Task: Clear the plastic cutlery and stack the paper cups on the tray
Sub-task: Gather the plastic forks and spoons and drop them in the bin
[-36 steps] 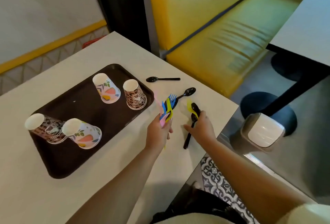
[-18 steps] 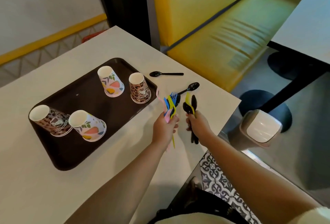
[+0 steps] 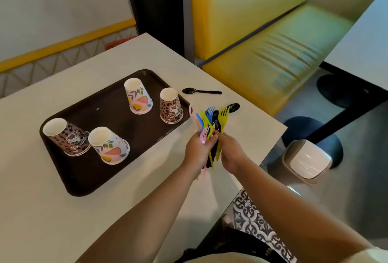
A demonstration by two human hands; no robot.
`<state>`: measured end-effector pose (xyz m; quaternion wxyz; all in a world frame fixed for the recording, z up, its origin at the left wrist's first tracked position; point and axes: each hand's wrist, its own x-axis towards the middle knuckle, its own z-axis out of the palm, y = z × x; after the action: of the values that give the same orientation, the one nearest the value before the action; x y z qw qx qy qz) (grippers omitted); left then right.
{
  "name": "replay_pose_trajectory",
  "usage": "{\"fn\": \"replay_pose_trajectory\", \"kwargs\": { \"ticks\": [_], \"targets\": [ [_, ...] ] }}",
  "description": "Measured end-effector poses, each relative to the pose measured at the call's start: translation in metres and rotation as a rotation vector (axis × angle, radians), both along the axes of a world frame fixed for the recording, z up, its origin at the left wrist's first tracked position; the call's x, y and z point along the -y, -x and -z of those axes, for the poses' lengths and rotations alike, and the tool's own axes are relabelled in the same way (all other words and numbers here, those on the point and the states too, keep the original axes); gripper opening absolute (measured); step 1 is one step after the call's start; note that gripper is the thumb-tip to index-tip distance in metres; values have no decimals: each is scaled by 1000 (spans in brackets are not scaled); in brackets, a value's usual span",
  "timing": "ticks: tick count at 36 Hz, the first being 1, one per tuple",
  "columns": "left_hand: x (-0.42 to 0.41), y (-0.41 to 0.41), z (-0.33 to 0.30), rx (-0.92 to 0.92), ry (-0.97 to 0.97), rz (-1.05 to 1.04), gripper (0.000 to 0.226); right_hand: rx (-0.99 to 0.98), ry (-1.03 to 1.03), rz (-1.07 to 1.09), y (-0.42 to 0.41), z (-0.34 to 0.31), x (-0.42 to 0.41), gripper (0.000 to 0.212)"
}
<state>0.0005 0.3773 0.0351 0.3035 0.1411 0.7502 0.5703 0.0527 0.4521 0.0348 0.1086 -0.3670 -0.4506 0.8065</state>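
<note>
My left hand (image 3: 198,150) is closed around a bundle of plastic cutlery (image 3: 206,116): pink, blue and yellow forks standing upright. My right hand (image 3: 231,154) presses a yellow fork (image 3: 223,116) and a black spoon against that bundle, just right of the tray. One black spoon (image 3: 201,91) lies on the table beyond the tray's corner, and another black spoon (image 3: 233,107) lies partly hidden behind the forks. The dark brown tray (image 3: 84,178) carries several upturned paper cups: a leopard cup (image 3: 65,137), a floral cup (image 3: 109,147), a second floral cup (image 3: 138,99) and a second leopard cup (image 3: 171,106).
The white table's edge (image 3: 270,149) runs close to the right of my hands. A small bin with a white swing lid (image 3: 308,162) stands on the floor beside it. A yellow bench (image 3: 273,53) is beyond, and another table (image 3: 361,42) at far right.
My right hand lifted the yellow fork and black spoon off the table and brought them left against the bundle in my left hand. Both hands now touch.
</note>
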Motion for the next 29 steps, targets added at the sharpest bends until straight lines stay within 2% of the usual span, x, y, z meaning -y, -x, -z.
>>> {"fn": "replay_pose_trajectory", "kwargs": {
  "ticks": [5,9,13,21,25,29],
  "targets": [
    [3,9,-6,83,-28,20,25,-19,37,1,5,-4,-2,22],
    [5,15,-5,142,-30,40,23,-3,-29,-67,10,-7,-3,20],
    [4,21,-6,112,-27,60,21,19,-80,-89,13,-10,-8,28],
    [-10,29,-12,-113,69,87,35,-3,-71,155,24,11,-31,29],
    [-17,35,-16,-276,172,118,38,185,-226,243,33,20,-52,25],
    [-27,41,-17,-292,217,81,47,382,-434,90,48,38,-76,26]
  ]
}}
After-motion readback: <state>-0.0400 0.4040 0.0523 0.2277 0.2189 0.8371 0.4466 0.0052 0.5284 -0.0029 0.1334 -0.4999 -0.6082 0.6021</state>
